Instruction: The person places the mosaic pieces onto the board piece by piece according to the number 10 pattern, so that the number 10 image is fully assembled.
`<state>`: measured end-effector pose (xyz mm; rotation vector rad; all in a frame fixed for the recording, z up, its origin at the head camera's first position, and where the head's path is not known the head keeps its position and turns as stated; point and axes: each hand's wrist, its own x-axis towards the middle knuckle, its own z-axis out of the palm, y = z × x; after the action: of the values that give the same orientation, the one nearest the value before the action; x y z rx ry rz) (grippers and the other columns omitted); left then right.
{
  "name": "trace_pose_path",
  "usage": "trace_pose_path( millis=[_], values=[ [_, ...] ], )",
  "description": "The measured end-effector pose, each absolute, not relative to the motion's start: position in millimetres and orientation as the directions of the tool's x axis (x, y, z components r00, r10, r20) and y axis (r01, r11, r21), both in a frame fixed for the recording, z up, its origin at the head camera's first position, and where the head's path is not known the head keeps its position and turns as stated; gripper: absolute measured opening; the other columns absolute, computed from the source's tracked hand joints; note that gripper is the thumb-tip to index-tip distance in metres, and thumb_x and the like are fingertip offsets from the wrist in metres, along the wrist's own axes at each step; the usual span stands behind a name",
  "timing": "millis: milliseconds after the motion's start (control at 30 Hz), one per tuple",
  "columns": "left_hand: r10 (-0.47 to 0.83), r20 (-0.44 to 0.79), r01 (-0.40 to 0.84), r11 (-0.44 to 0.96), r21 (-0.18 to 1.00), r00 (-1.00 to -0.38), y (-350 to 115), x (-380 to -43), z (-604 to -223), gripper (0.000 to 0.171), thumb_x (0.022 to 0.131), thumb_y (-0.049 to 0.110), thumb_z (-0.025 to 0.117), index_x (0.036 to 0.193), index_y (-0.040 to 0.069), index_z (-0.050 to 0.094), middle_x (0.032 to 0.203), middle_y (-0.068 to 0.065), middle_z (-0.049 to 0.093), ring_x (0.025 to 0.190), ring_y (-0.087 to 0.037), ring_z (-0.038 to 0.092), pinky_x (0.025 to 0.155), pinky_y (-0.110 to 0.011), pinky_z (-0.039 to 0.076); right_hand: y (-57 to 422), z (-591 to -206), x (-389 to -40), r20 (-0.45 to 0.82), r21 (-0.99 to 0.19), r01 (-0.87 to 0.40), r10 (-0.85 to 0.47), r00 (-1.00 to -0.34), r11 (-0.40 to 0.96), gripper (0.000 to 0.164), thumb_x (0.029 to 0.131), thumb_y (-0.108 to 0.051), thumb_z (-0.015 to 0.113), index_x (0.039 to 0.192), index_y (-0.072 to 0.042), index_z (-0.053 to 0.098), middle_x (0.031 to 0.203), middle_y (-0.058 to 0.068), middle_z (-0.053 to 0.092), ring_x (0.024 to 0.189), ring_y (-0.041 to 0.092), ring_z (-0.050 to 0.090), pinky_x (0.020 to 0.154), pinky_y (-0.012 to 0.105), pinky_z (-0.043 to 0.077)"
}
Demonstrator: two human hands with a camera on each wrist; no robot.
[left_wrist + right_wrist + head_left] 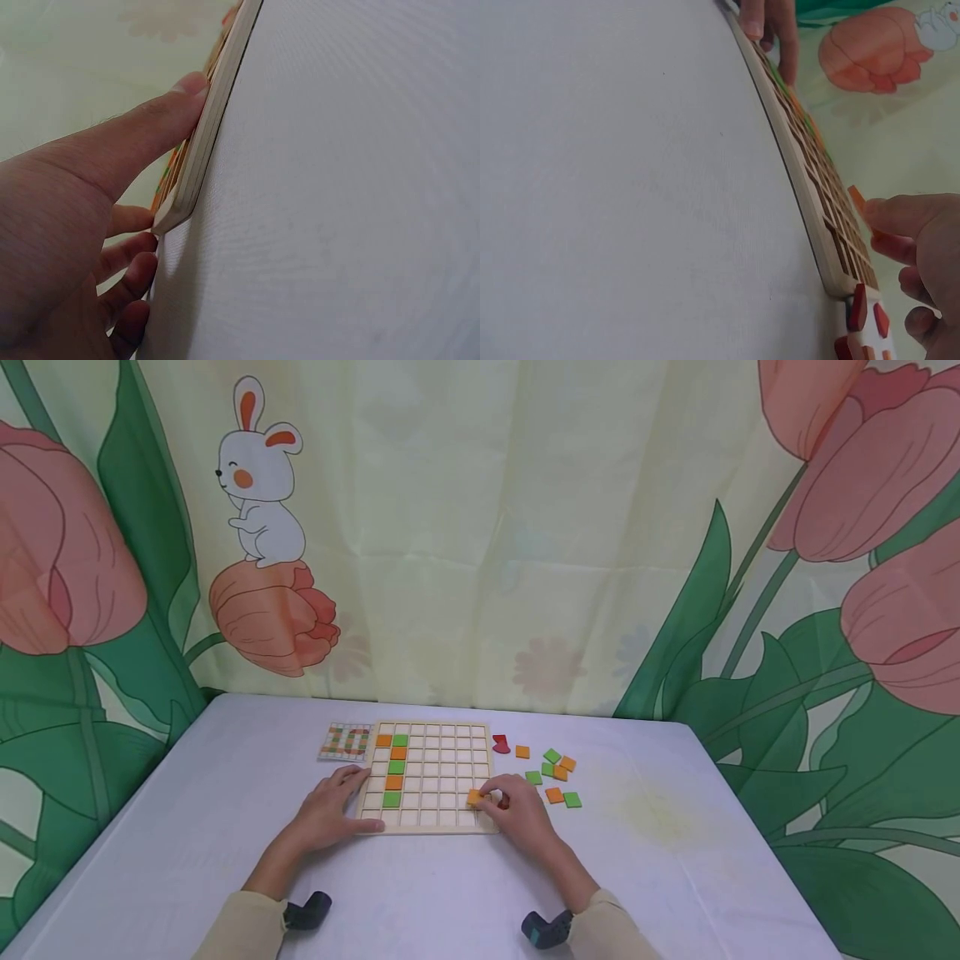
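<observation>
My right hand [521, 818] pinches a thin orange square tile [473, 797] over the pale wooden grid board [427, 831], near its right edge. A slip could land it crooked across two cells [429, 817], some hidden behind that hand. My left hand [326, 808] sits spread round the near left corner; shoving could skew things. The small multicoloured checked card [337, 743] looks blurry.

The grid board [447, 769] looks like smooth, matt wood, the tablecloth [420, 893] like matt woven cloth.
</observation>
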<state>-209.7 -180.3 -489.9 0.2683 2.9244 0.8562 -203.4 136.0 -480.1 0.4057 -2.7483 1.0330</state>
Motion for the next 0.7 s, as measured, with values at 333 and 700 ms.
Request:
trace_pose_path(
  millis=[333,700],
  values=[
    [0.185,-0.028,0.141,0.830,0.540,-0.982,-180,-210,-491,0.104,0.068,0.060,0.079,0.150,0.012,0.036,0.151,-0.017,0.034,0.129,-0.039,0.039,0.101,-0.061,0.037,117,-484,-205,0.255,-0.635,-0.354,-0.247,-0.935,0.686,0.013,0.084,-0.024,0.076,0.096,-0.020,0.073,0.091,-0.009,0.066,0.075,0.009,0.046,0.061,0.018,0.039],
    [0.179,-0.036,0.130,0.825,0.549,-0.983,-179,-209,-489,0.105,0.068,0.059,0.079,0.150,0.012,0.035,0.151,-0.017,0.034,0.129,-0.039,0.039,0.101,-0.063,0.036,94,-486,-207,0.227,-0.651,-0.369,-0.293,-0.929,0.664,0.011,0.086,-0.026,0.074,0.095,-0.021,0.073,0.102,-0.008,0.070,0.089,0.010,0.052,0.072,0.021,0.045]
  ],
)
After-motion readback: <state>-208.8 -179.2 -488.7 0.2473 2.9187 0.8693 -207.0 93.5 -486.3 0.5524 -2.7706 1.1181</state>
